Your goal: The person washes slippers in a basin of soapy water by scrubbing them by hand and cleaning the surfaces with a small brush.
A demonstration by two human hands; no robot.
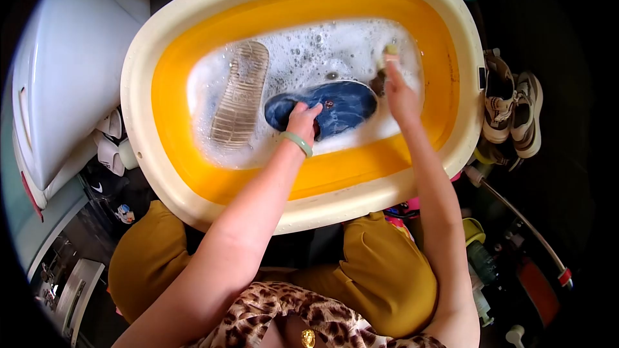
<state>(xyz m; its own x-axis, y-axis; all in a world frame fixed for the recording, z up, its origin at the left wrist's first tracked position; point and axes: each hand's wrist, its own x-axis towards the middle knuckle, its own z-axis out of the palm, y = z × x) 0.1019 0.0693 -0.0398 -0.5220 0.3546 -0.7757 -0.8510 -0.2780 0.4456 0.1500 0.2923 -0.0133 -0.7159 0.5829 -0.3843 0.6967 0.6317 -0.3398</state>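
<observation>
In a yellow basin (pixel 438 116) of foamy water, my left hand (pixel 302 119) grips a wet blue shoe (pixel 351 104) near its opening, with the thumb on top. The shoe lies in the suds with its upper facing me. To its right, my right hand (pixel 402 95) is closed around a brush (pixel 391 49); a yellowish end sticks out above the fingers and dark bristles show on the left side. The brush is apart from the shoe, above the foam. Another shoe (pixel 240 96) floats at the left, its ribbed pale sole turned up.
The basin's cream rim (pixel 138 90) reaches close to my knees (pixel 387 270). A pair of sneakers (pixel 512 106) stands to the right, near a metal pole (pixel 522 212). At the left are a large white curved object (pixel 77 71) and more shoes (pixel 109 151).
</observation>
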